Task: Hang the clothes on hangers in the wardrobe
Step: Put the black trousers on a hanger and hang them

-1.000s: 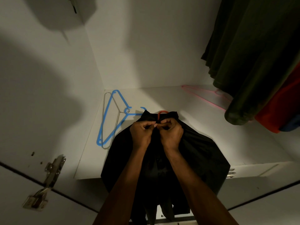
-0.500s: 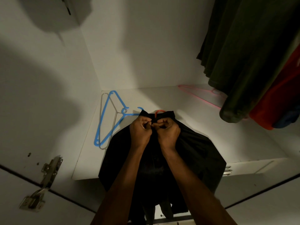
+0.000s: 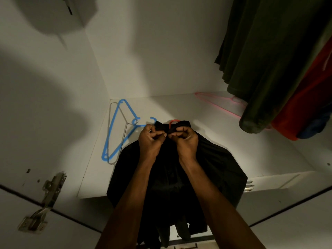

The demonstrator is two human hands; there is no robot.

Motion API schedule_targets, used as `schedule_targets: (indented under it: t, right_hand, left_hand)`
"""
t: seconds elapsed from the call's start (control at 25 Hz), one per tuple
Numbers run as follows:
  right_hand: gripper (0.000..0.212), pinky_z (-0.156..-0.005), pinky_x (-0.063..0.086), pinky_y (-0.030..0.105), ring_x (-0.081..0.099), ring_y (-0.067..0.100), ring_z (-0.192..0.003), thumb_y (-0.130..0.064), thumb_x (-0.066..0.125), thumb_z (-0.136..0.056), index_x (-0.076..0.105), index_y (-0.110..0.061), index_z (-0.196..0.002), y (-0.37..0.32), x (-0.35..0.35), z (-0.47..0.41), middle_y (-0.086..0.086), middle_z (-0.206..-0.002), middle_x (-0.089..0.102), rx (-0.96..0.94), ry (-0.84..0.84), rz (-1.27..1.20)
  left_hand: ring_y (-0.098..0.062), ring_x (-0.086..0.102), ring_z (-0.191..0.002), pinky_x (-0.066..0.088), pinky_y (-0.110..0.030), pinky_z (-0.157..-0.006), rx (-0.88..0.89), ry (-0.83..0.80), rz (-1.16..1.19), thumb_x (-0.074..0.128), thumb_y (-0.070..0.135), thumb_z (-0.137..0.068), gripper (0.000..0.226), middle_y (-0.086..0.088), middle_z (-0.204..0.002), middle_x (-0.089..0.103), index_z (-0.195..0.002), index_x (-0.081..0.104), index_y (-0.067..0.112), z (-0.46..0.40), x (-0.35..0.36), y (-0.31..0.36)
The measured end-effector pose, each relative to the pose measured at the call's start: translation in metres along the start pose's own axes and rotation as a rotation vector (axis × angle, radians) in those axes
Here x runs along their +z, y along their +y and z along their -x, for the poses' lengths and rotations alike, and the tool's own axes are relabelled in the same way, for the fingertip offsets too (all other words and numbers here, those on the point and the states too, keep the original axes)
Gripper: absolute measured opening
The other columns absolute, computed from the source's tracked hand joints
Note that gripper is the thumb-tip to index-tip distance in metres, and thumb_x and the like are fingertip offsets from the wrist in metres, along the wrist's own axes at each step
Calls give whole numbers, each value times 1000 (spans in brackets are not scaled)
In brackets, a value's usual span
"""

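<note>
Fingers point(image 3: 158, 136) of your left hand point(image 3: 150, 139) and your right hand point(image 3: 186, 141) pinch the collar of the black shirt point(image 3: 212, 168) just as they did a second ago, so little has changed and you look to be fastening it near the neck. That shirt lies on the wardrobe shelf point(image 3: 251, 141) with a red hanger hook point(image 3: 172, 122) poking from its collar, spare blue hangers point(image 3: 115, 130) to its left (a pink hanger point(image 3: 217, 103) lies farther right) and hung clothes point(image 3: 265, 60) above. Whether a button is caught you cannot tell; the dark cloth hides it, and the shirt's lower part is cut off by your arms.
</note>
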State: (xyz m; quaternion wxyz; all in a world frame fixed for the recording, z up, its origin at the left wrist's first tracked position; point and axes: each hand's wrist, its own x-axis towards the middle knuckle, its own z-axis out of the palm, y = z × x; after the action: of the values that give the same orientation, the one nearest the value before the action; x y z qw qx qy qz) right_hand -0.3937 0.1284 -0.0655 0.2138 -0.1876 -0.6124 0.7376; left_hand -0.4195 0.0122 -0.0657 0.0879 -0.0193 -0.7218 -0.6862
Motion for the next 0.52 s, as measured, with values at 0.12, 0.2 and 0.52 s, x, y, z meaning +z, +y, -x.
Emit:
schedule_targets:
  t: [0.12,0.2,0.52]
  right_hand:
    - [47,-81,59,40,71,24,-77,14,70,-70,56,-12,-107,2,2,2,17,-83,71,-31,33,-24]
    - [49,-82,59,40,70,23,-76,14,68,-69,54,-14,-106,4,4,3,15,-82,70,-27,40,-41]
    - [50,-76,61,40,71,22,-72,17,67,-68,53,-21,-97,4,9,5,12,-79,71,-50,53,32]
  left_hand:
    - [-21,74,-76,60,-41,-72,-23,-17,-39,76,5,-74,26,-7,-82,77,-83,53,13,-2,0,-1]
    - [-17,71,-71,56,-32,-64,-55,-31,-29,75,1,-75,24,-10,-80,75,-82,54,11,-2,1,0]
    - [-15,58,-56,49,-27,-56,-191,-71,-73,66,-6,-83,21,-5,-68,66,-73,62,12,-7,0,6]
